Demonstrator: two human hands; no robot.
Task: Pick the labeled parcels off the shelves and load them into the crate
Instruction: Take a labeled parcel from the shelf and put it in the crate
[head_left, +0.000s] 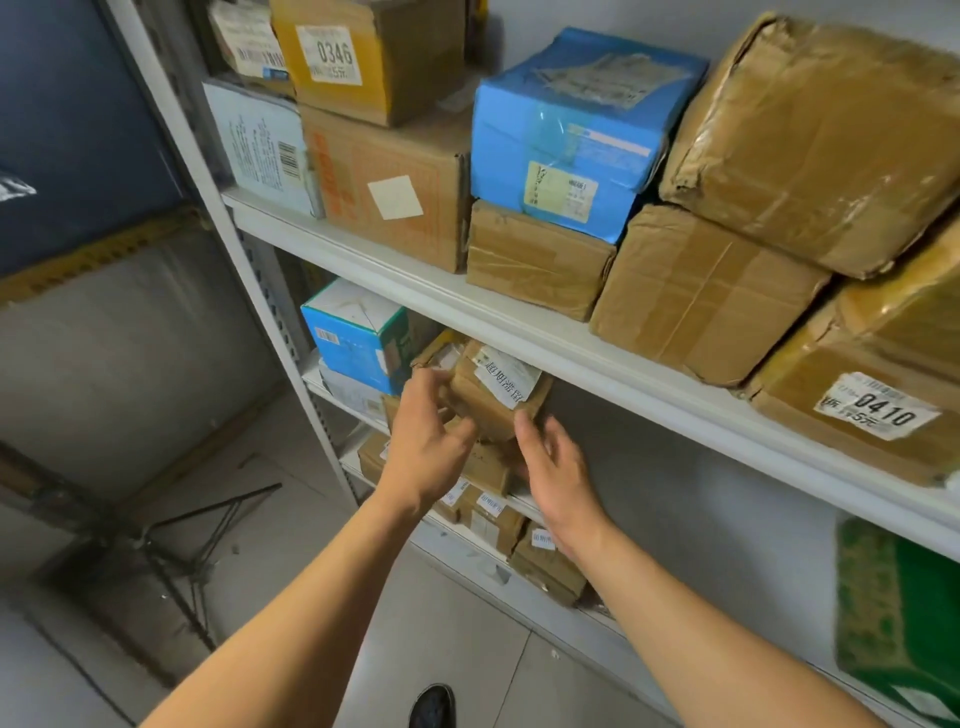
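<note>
A small brown taped parcel (485, 397) with a white label sits at the front of the second shelf, tilted outward. My left hand (427, 439) curls its fingers round the parcel's left side. My right hand (553, 470) is just below and to the right, fingers relaxed, thumb near the parcel's lower right corner. More small labeled parcels (493, 519) lie on the shelf below, partly hidden by my hands. No crate is in view.
The white metal shelf (519, 332) above carries large taped boxes, a blue wrapped parcel (576, 130) and boxes labeled 0346 (332, 52) and 0410 (878, 410). A teal box (358, 332) stands left of my hands. A folded stand (197, 540) lies on the tiled floor.
</note>
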